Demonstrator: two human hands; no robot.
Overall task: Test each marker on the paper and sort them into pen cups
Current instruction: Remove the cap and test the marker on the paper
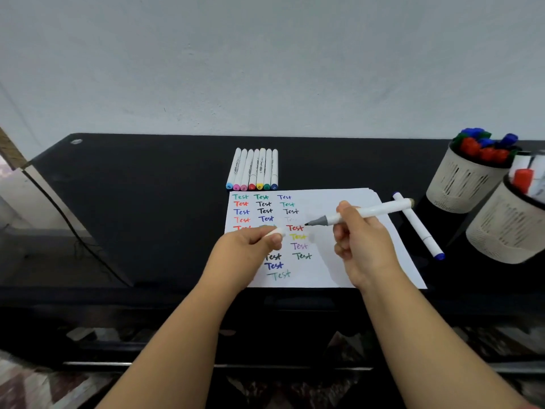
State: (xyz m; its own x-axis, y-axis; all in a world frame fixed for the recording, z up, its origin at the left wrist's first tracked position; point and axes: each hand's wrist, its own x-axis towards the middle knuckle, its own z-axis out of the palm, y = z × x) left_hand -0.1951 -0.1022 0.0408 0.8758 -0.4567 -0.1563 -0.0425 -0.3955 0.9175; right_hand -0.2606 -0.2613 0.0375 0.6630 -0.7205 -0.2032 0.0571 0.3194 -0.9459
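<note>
At centre frame, our right hand (358, 240) grips the uncapped white grey-tipped marker (364, 215), left hand (250, 246) pinching its white cap (277, 232); we'd press lightly onto bare white paper (339, 261).

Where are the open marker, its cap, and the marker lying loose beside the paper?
open marker (371, 212), head view, on the white barrel past the right hand.
cap (279, 232), head view, on the white end poking from the left hand's fingers.
loose marker (417, 224), head view, on the middle of its barrel.
</note>
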